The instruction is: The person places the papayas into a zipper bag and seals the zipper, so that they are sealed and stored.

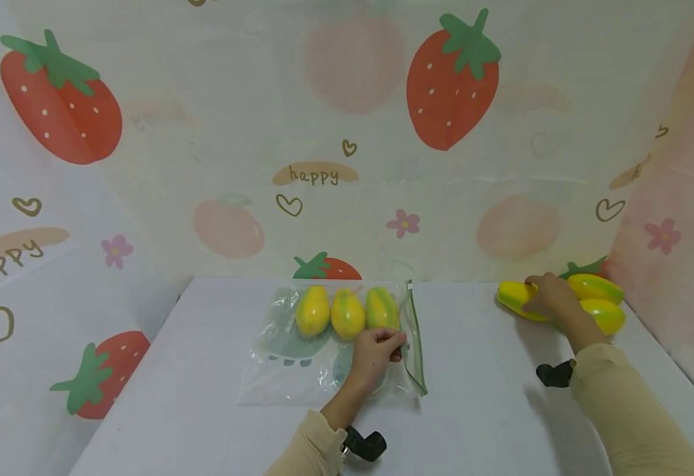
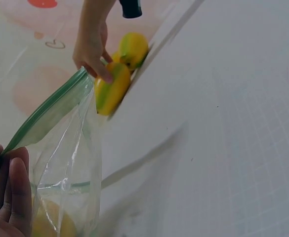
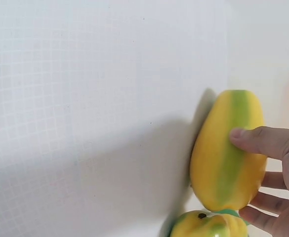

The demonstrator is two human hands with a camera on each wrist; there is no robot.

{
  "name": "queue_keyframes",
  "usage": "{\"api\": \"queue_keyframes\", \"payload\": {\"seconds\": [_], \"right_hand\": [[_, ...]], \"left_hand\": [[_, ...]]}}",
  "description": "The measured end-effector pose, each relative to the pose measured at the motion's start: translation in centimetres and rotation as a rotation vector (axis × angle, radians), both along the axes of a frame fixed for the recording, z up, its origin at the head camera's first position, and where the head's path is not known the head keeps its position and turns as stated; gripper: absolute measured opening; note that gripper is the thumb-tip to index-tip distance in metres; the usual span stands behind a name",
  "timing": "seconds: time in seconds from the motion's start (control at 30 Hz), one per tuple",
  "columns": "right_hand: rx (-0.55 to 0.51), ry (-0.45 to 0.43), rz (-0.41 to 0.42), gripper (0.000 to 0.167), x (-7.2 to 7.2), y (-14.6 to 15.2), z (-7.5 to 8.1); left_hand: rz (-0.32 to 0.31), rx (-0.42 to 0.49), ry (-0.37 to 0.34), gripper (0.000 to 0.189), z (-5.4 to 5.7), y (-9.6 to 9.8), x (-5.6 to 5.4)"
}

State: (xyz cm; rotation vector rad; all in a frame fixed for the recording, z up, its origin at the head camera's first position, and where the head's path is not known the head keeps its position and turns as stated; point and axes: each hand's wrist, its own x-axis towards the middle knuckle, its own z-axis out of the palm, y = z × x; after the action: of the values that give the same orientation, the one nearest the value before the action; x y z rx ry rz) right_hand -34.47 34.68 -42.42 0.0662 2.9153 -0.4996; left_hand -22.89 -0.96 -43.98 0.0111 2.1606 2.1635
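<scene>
A clear zip bag [image 1: 287, 387] with a green zip edge lies on the table, with three yellow-green papayas [image 1: 313, 312] inside. My left hand [image 1: 373, 360] pinches the bag's edge near the zip. In the left wrist view the green zip strip [image 2: 45, 108] is lifted, and the mouth stands partly apart. At the table's far right, my right hand [image 1: 555, 301] grips a papaya [image 3: 228, 158] with a green stripe, thumb on top and fingers round the far side. Two more papayas [image 1: 595, 289] lie right beside that hand.
The white table [image 1: 466, 410] meets a fabric backdrop [image 1: 347, 86] printed with strawberries and hearts at the back, left and right. A black device is worn at each wrist, one of them below the right hand [image 1: 554, 375].
</scene>
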Motion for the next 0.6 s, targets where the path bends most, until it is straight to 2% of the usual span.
{"api": "queue_keyframes", "payload": {"seconds": [0.2,0.43,0.5,0.6], "right_hand": [[0.007,0.033,0.016,0.071,0.2,0.1,-0.2],[-0.002,0.127,0.055,0.065,0.8,0.0,-0.5],[-0.031,0.137,0.051,0.065,1.1,0.0,-0.6],[-0.081,0.146,0.047,0.067,1.5,-0.1,-0.7]], "left_hand": [[-0.005,0.024,0.022,0.021,-0.4,0.0,-0.3],[0.007,0.042,0.015,0.02,-3.0,0.4,-1.9],[0.004,0.045,0.021,0.02,-2.8,0.4,-1.7],[-0.01,0.052,0.025,0.021,-1.8,0.2,-1.1]]}}
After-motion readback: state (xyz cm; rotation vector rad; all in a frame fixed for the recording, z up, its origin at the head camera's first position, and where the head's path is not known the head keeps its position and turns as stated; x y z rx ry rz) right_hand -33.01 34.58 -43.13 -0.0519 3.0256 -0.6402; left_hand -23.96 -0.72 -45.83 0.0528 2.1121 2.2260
